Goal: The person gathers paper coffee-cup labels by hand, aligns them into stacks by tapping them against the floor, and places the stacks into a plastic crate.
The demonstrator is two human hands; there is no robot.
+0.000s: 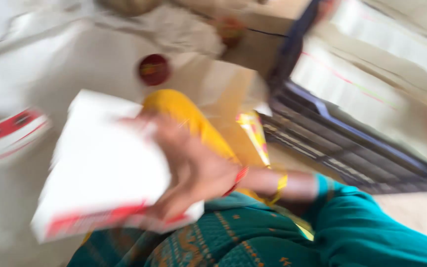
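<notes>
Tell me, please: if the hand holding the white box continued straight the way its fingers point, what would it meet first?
The hand points left, fingers spread against the white box, so it meets the box at once. Beyond lie pale sacks, probably next; blur hides the depth.

Blurred throughout by motion. Up and left of the hands, heaped pale sacks [75, 54] with round red marks; to the right, a dark blue-edged metal grate [342, 143] running slantwise, with more pale sacking [396, 59] past it. Lower right, a strip of bare tan floor [421, 212], all in soft daylight.
</notes>
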